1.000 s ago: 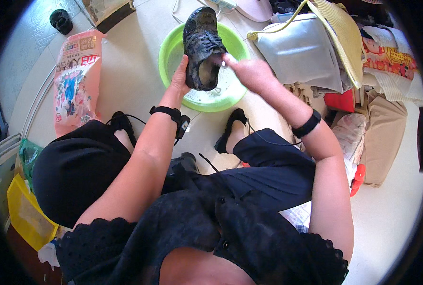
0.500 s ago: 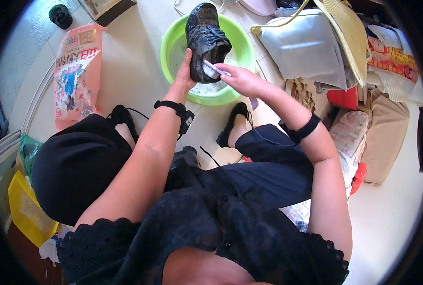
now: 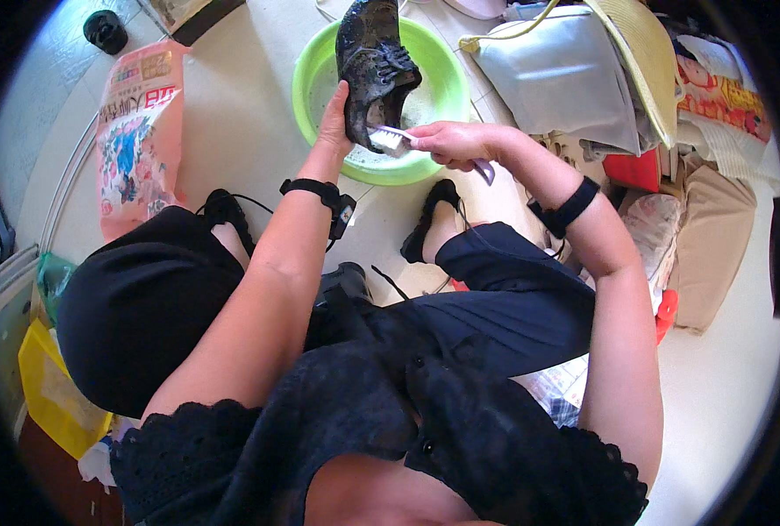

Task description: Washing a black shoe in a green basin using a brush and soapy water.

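Dark, wet-looking shoe (image 3: 368, 53) held over a green basin (image 3: 304, 88), its heel side gripped by the left hand (image 3: 335, 127); brush (image 3: 391, 141) held in the right hand (image 3: 453, 145), bristles at the heel. Shoe judged light, soft in the upper, stiffer in the sole, likely slippery; best gripped along heel and sole. Basin set on pale tiled floor (image 3: 241, 96); pink bag (image 3: 140, 145) seen left, grey bag (image 3: 539, 83) right.

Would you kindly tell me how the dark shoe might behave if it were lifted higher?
The dark shoe is probably slippery, since its surface looks wet and glossy. It is likely fairly stiff lengthwise, as its toe end stretches over the green basin without visible sagging.
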The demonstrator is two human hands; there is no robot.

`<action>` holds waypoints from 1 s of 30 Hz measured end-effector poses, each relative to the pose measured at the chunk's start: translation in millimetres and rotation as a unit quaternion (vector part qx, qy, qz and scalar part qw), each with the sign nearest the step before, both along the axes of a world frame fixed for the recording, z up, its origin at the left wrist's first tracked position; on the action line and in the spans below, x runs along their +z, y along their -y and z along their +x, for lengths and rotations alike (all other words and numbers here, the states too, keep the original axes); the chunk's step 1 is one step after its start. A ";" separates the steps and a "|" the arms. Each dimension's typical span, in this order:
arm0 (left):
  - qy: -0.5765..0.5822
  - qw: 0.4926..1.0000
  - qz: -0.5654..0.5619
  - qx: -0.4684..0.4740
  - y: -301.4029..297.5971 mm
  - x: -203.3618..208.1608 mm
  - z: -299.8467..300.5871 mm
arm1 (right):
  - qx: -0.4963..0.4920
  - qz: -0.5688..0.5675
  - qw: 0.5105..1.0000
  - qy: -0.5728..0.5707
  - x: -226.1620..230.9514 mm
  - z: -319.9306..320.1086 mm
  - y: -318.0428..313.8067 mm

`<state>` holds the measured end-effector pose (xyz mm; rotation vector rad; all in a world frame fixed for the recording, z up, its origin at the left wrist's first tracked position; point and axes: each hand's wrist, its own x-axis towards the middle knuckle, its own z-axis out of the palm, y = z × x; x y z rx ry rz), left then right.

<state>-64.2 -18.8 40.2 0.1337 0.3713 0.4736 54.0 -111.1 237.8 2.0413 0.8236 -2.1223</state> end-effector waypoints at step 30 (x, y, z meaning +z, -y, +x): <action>0.049 0.970 -0.199 -0.131 4.3 3.2 1.8 | -0.160 0.166 0.934 0.274 -140.8 74.6 30.9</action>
